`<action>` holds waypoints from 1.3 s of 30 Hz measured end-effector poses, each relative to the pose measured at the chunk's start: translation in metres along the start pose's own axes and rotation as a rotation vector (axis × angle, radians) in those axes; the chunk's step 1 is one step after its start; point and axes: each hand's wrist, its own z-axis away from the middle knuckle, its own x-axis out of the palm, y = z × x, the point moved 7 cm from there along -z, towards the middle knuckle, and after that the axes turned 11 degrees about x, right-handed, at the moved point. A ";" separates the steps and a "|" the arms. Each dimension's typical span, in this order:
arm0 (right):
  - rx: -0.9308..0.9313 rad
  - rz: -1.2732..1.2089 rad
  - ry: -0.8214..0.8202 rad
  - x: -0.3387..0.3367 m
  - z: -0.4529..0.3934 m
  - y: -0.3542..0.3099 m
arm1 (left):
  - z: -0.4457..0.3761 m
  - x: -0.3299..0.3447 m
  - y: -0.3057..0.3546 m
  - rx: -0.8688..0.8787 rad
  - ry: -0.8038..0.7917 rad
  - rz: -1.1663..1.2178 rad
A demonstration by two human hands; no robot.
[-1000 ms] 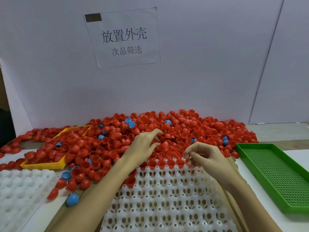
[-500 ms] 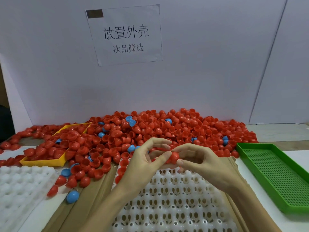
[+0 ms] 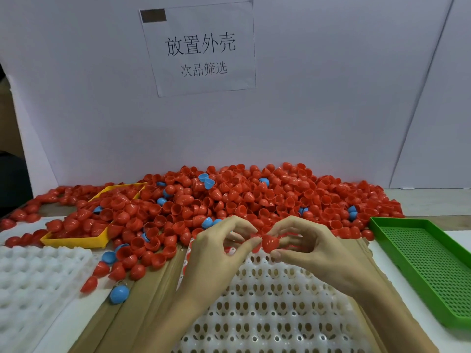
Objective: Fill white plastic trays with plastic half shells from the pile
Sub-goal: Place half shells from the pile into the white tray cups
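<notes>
1. Head view: the right hand (image 3: 314,247) pinches a red half shell (image 3: 270,242) between thumb and curled fingers, just above the far edge of the white plastic tray (image 3: 267,309).
2. The left hand (image 3: 219,250) meets it there, fingers curled, its thumb tip touching the same red half shell; whether it holds anything more I cannot tell.
3. The white plastic tray lies in front of the person on brown cardboard (image 3: 142,296); the sockets that show are bare.
4. Behind the tray the pile of half shells (image 3: 254,197) spreads across the desk (image 3: 458,238), mostly red with a few blue ones.
5. Left of the tray a blue half shell (image 3: 119,294) lies on the cardboard, and further left is a second white tray (image 3: 35,278).
6. A yellow tray (image 3: 74,242), partly buried in the pile, sits behind that second tray.
7. Right of the tray stands a green perforated tray (image 3: 430,271).
8. Behind the pile, a paper sign (image 3: 201,47) with printed characters hangs on the white board.
</notes>
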 end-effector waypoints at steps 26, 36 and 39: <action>0.095 0.043 0.133 -0.015 0.001 0.009 | 0.006 -0.014 -0.052 0.139 -0.427 -0.380; 0.104 0.007 0.166 -0.022 -0.002 0.015 | 0.010 -0.008 -0.042 0.322 -0.466 -0.523; 0.096 -0.024 0.163 -0.024 -0.002 0.016 | 0.005 -0.017 -0.045 0.228 -0.410 -0.423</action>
